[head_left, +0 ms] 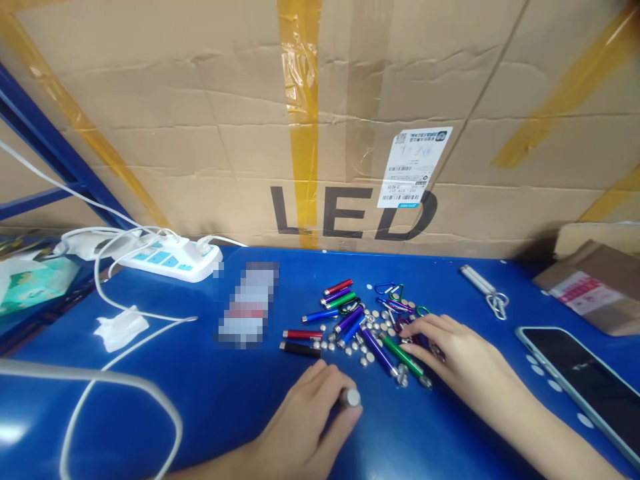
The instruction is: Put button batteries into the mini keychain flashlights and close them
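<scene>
My left hand is closed around a small cylinder whose round silver end sticks out between thumb and forefinger; the rest is hidden in the fist. Over the right side of a pile, my right hand has thumb and forefinger drawn close together among small parts. What lies between them I cannot make out. Just below its fingertips are a green pocket flashlight and a purple one. Several silver button cells are scattered through the pile. Left of them lie a red tube and a black tube.
Coloured carabiner clips lie behind the pile. A phone and a small carton are at the right, near a white tube with rings. A power strip and white cable occupy the left. A large cardboard box stands behind.
</scene>
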Available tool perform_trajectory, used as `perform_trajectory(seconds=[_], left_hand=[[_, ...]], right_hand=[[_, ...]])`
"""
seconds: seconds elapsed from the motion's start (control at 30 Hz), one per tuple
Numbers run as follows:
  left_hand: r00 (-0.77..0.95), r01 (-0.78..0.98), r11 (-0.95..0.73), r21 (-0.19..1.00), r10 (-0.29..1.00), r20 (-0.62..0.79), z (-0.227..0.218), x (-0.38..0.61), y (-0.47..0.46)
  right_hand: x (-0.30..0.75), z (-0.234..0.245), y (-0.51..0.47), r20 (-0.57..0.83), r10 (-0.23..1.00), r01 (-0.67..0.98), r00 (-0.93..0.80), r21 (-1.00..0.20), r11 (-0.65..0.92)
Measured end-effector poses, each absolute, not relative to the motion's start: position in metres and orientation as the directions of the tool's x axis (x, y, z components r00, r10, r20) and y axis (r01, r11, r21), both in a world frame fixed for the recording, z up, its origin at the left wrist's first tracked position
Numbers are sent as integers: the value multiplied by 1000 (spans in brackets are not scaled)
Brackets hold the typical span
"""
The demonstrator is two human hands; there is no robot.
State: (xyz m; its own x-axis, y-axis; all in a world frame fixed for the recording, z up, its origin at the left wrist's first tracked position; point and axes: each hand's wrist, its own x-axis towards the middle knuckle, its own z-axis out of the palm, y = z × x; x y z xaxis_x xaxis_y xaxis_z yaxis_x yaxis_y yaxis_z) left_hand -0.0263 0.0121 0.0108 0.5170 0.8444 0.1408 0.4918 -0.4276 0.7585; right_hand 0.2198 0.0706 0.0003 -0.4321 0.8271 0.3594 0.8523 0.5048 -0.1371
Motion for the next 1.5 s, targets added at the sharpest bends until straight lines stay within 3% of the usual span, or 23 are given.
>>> perform_trajectory(seconds=[0.23,0.37,0.5,0.7,0.83,1.1,1.3,1.5], left_hand=[[505,498,-412,763,853,131,8,-29,13],[547,493,-459,739,824,147,9,-29,14],[555,485,-524,701,803,216,5,-28,13],[549,517,-530,672,808,215,6,-28,13],[609,462,-617,637,743,278,10,-28,16],[632,441,-678,589,700,332,7,-27,16],[667,389,-686,614,670,326,12,-27,14],[711,379,-747,547,613,345,14,-28,10]], right_hand=[[216,2,70,413,846,836,-336,-283,470],[206,13,62,418,820,709,-390,-432,558],[193,28,47,445,772,608,-454,-479,633],[180,35,31,294,826,440,-480,-734,517],[176,34,30,266,819,316,-508,-827,464],[176,35,30,303,772,266,-559,-816,513],[175,34,25,137,866,387,-480,-853,349],[177,41,21,81,780,416,-621,-809,416]])
